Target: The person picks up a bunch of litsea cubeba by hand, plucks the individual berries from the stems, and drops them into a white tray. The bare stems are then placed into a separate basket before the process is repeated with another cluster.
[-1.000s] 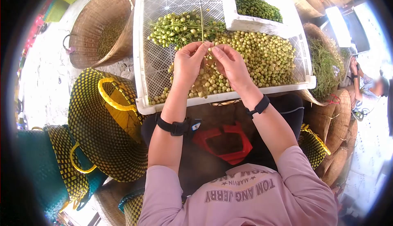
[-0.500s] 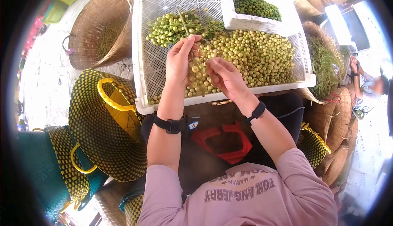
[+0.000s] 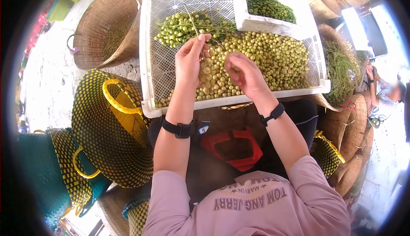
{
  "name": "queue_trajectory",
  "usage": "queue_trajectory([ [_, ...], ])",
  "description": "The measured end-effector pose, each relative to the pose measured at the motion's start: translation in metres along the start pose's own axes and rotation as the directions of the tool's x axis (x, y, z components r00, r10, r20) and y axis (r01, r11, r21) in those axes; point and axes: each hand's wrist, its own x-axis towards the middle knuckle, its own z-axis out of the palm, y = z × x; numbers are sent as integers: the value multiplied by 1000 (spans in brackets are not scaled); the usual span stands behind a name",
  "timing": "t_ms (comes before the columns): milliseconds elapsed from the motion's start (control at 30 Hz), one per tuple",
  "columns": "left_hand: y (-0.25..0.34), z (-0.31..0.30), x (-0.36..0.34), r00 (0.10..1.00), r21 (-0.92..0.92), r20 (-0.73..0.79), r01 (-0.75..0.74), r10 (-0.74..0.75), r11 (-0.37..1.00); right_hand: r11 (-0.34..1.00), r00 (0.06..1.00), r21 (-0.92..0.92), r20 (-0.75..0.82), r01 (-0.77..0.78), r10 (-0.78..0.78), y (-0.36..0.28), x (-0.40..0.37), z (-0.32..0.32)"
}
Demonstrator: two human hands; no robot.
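Note:
My left hand (image 3: 188, 58) is closed in a pinch on a thin green fruit stem (image 3: 191, 19), whose top sticks up past the thumb. A few fruits hang just under these fingers, hard to tell from the pile behind. Curled and slightly blurred, my right hand (image 3: 247, 74) is over the pile, apart from the stem; what its fingers hold, if anything, is hidden. Round yellow-green fruits (image 3: 269, 56) are heaped below both hands in a white perforated tray (image 3: 147, 65). Bunches of green fruits on stems (image 3: 177, 28) lie beyond my left hand.
A white foam box (image 3: 273, 26) of small dark green fruits (image 3: 270, 8) sits in the tray's far right corner. Woven baskets (image 3: 100, 103) stand at left, a wicker basket (image 3: 124, 13) behind them. Stripped stems (image 3: 337, 67) fill a basket at right. Another person (image 3: 382, 92) is far right.
My right hand has moved right and a little up, away from my left hand, with its fingers more curled. My left hand stays nearly in place with the stem.

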Motion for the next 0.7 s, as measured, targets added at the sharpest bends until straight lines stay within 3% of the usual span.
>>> queue_trajectory([
  [67, -6, 5, -2, 999, 55, 36, 2, -4, 998, 955, 990, -289, -103, 65, -98, 3, 8, 19],
  [167, -3, 9, -7, 994, 60, 91, 54, -59, 997, 943, 975, -304, -131, 133, -179, 5, 16, 14],
  [233, 1, 4, -7, 964, -15, 196, 184, -178, 983, 964, 978, -244, -151, 105, -145, 0, 15, 12],
  [267, 3, 3, -8, 964, 30, 204, 167, -169, 986, 979, 988, -179, -95, 100, -119, -1, 14, 8],
  [300, 5, 2, -8, 965, 29, 200, 168, -171, 985, 989, 995, -114, -38, 91, -96, -2, 12, 4],
  [367, 9, 0, -4, 993, 61, 27, 114, -116, 992, 995, 998, -89, -44, 49, -53, -8, 9, -6],
  [433, 10, -5, 0, 995, 51, 3, 95, -95, 994, 899, 967, -408, -120, 157, -224, -11, 11, -19],
  [467, 11, -5, -1, 999, 58, -8, 44, -44, 997, 742, 934, -640, -107, 199, -342, -9, 19, -33],
  [500, 11, -4, -1, 1000, 65, -16, -5, 6, 998, 742, 934, -640, -107, 198, -342, -10, 22, -38],
  [533, 9, -5, 0, 999, 83, -41, -27, 30, 996, 246, 773, -919, 91, 308, -628, -11, 24, -42],
  [567, 8, -4, 1, 999, 82, -38, -28, 31, 996, -329, 566, -916, 402, 231, -720, -11, 26, -47],
  [600, 7, -3, 1, 997, 105, -61, -49, 55, 993, -213, 578, -932, 349, 292, -738, -12, 22, -35],
  [633, 7, -3, 1, 993, 130, -86, -66, 78, 989, -212, 578, -933, 349, 292, -737, -13, 16, -20],
  [700, 6, 1, 0, 994, 121, -70, -72, 81, 990, 188, 740, -911, 165, 368, -652, -10, 6, 6],
])
